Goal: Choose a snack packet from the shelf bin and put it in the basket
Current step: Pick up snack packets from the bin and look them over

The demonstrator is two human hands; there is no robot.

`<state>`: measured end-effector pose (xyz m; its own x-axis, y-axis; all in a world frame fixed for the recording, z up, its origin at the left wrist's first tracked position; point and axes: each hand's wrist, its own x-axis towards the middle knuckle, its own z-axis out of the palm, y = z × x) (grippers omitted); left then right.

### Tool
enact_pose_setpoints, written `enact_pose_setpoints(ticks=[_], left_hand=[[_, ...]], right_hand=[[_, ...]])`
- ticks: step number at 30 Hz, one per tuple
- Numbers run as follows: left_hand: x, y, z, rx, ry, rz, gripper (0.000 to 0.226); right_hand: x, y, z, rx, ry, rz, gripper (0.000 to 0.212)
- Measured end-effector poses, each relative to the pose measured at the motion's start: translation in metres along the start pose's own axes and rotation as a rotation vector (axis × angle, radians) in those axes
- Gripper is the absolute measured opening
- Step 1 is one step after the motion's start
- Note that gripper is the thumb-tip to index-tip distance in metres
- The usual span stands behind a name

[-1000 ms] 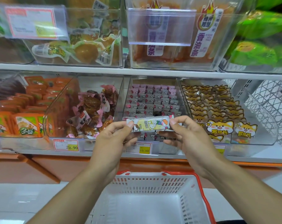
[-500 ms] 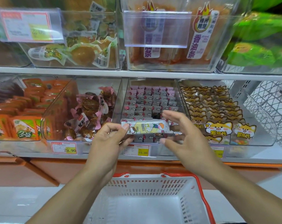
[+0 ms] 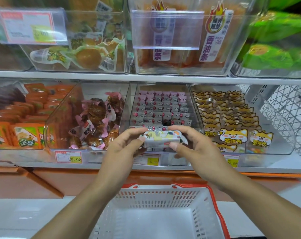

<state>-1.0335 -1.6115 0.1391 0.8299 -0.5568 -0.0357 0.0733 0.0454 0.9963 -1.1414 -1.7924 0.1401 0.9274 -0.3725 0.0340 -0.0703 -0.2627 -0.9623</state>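
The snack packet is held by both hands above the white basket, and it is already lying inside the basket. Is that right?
Not quite. The head view shows the snack packet held between the left hand and right hand, up at the shelf bin; the white basket below holds nothing yet.

two hands point(image 3: 124, 149), one held packet point(image 3: 161, 139), one basket point(image 3: 213, 200).

This is a shop, a self-service snack aisle. 2 tiers of white shelf point(image 3: 146, 78) carry clear plastic bins point(image 3: 87, 118) filled with wrapped snacks sorted by kind. Price tags point(image 3: 68, 156) clipped along the near shelf edge read 29.90 at left and 15.80 point(image 3: 153, 159) at centre. A white shopping basket with a red rim point(image 3: 213, 200) sits near, below the shelves.
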Motion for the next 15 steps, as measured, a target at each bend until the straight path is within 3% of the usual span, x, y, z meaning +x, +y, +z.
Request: enact_pose_setpoints(ticks=[4, 9, 12, 15], left_hand=[[-0.0037, 0.0005, -0.0006, 0.023, -0.081, 0.048, 0.029], [-0.0013, -0.0035, 0.0011, 0.027, -0.017, 0.036, 0.022], [0.0018, -0.0050, 0.0008, -0.081, 0.045, -0.051, 0.026], [0.0027, -0.0022, 0.0010, -0.178, 0.050, -0.158, 0.028]], right_hand=[[0.0016, -0.0063, 0.0010, 0.302, 0.003, 0.163, 0.020], [0.0039, -0.0067, -0.0004, 0.377, -0.026, 0.280, 0.049], [0.0012, -0.0071, -0.0047, 0.252, -0.060, 0.220, 0.051], [-0.0013, -0.0083, -0.0068, 0.000, -0.036, 0.074, 0.069]])
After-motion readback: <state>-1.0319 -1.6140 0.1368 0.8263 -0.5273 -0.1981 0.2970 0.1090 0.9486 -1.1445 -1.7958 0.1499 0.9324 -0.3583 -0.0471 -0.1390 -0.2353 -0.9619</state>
